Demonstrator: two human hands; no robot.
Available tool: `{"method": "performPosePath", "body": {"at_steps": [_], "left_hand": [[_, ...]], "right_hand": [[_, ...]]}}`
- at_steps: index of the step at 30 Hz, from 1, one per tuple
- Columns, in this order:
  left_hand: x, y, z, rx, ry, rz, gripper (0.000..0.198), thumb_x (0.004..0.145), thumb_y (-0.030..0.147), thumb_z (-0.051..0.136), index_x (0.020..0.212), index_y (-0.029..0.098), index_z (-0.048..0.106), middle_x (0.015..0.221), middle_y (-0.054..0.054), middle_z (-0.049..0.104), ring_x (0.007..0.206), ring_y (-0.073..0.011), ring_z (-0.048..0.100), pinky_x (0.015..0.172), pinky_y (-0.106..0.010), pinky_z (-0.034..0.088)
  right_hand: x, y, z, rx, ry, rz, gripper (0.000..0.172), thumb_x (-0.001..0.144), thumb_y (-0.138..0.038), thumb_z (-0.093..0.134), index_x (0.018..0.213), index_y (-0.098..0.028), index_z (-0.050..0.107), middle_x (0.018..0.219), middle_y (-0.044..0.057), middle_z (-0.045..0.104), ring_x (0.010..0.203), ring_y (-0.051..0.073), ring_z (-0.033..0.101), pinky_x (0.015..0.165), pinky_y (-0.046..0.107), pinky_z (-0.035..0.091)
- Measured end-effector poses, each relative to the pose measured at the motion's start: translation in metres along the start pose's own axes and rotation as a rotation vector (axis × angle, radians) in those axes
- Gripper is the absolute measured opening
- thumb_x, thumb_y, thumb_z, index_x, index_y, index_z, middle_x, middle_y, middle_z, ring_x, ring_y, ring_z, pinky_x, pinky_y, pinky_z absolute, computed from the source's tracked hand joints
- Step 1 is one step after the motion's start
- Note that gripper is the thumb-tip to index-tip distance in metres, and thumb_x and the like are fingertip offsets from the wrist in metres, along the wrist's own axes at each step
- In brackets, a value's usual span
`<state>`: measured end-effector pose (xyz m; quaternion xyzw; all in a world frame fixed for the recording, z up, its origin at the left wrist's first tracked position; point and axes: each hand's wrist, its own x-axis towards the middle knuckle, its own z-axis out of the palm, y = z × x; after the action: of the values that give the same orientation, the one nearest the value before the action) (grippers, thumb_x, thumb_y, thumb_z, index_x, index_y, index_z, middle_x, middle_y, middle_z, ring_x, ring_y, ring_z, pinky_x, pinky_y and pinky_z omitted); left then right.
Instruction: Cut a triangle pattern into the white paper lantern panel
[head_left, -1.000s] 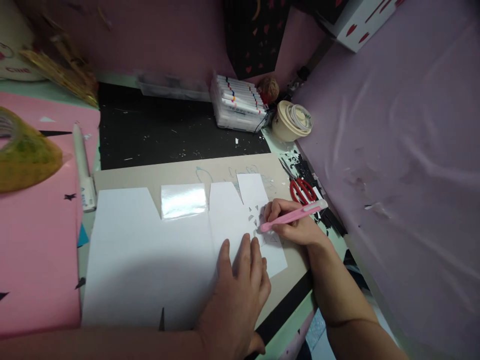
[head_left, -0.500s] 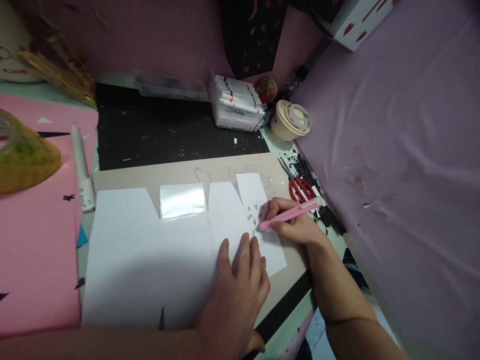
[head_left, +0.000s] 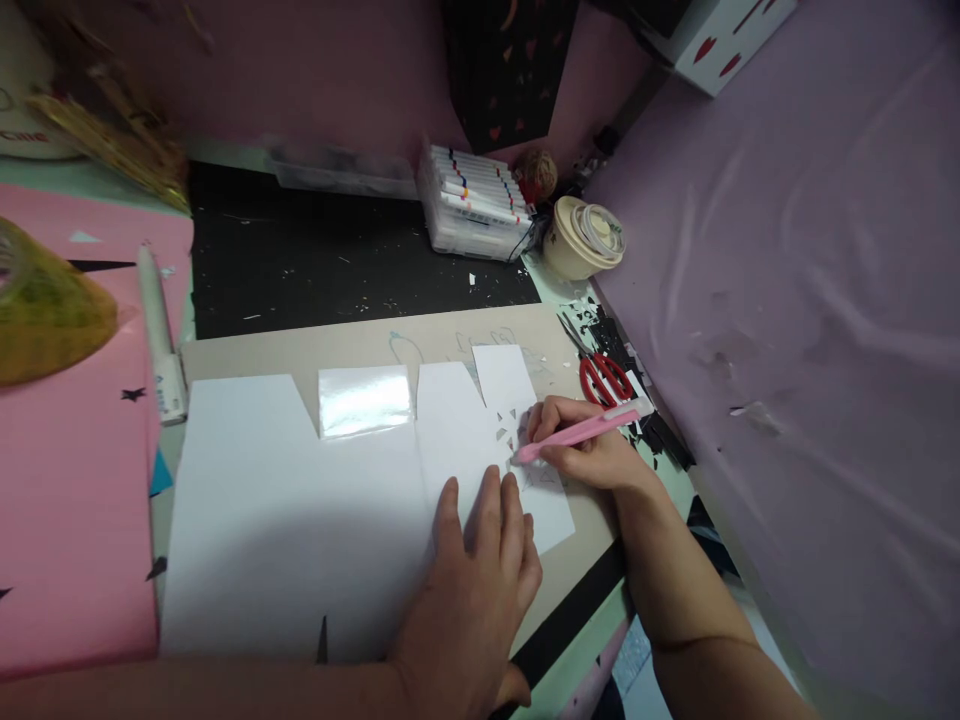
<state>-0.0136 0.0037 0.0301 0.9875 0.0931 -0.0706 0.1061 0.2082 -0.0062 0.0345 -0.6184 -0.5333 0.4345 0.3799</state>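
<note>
A large white paper sheet (head_left: 300,540), its top edge cut into angled flaps, lies on a beige board (head_left: 360,338). My left hand (head_left: 472,580) rests flat on the sheet's right half, fingers spread and holding nothing. In my right hand (head_left: 574,440) is a slim pink pen-style craft knife (head_left: 589,428), gripped like a pencil. Its tip meets the rightmost flap, close beside several small triangular cut-outs (head_left: 502,433). Faint pencilled triangles show just below my right fingers. A shiny clear film rectangle (head_left: 365,402) lies at the sheet's top edge.
Red-handled scissors (head_left: 604,380) lie among black paper scraps (head_left: 664,440) to the right. Behind stand a box of markers (head_left: 480,205) and a cream tub (head_left: 577,240). Pink paper (head_left: 75,520), a whitish stick-like tool (head_left: 160,335) and yellow tape (head_left: 52,310) are left.
The knife tip has shifted slightly left and down along the flap. My left hand stays in place; the whole view has moved very slightly.
</note>
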Motion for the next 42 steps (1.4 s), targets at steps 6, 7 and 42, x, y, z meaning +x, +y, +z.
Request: {"method": "performPosePath", "body": {"at_steps": [6, 7, 42], "left_hand": [[0.0, 0.0, -0.003, -0.012, -0.062, 0.017, 0.103, 0.068, 0.084, 0.054, 0.148, 0.02, 0.042, 0.157, -0.023, 0.031, 0.145, -0.0493, 0.019, 0.108, -0.075, 0.026], [0.0, -0.001, -0.004, -0.014, -0.079, 0.02, 0.104, 0.068, 0.084, 0.053, 0.149, 0.02, 0.041, 0.157, -0.023, 0.03, 0.145, -0.0495, 0.018, 0.108, -0.075, 0.025], [-0.004, -0.001, -0.011, 0.105, -0.044, 0.025, 0.092, 0.078, 0.078, 0.049, 0.144, 0.013, 0.048, 0.149, -0.02, 0.044, 0.139, -0.0413, 0.029, 0.107, -0.07, 0.032]], "right_hand": [[0.001, -0.003, 0.001, 0.008, 0.02, 0.014, 0.017, 0.068, -0.004, 0.058, 0.067, -0.021, 0.055, 0.072, 0.0, 0.065, 0.07, 0.016, 0.059, 0.063, 0.029, 0.044], [0.002, -0.003, 0.001, 0.014, 0.024, 0.015, 0.018, 0.069, -0.004, 0.059, 0.066, -0.021, 0.054, 0.071, -0.001, 0.065, 0.07, 0.016, 0.059, 0.062, 0.029, 0.044], [-0.026, -0.02, 0.053, 0.366, 0.442, 0.017, 0.014, 0.089, -0.036, 0.059, 0.085, -0.023, 0.063, 0.07, 0.0, 0.065, 0.068, 0.017, 0.063, 0.075, 0.038, 0.055]]}}
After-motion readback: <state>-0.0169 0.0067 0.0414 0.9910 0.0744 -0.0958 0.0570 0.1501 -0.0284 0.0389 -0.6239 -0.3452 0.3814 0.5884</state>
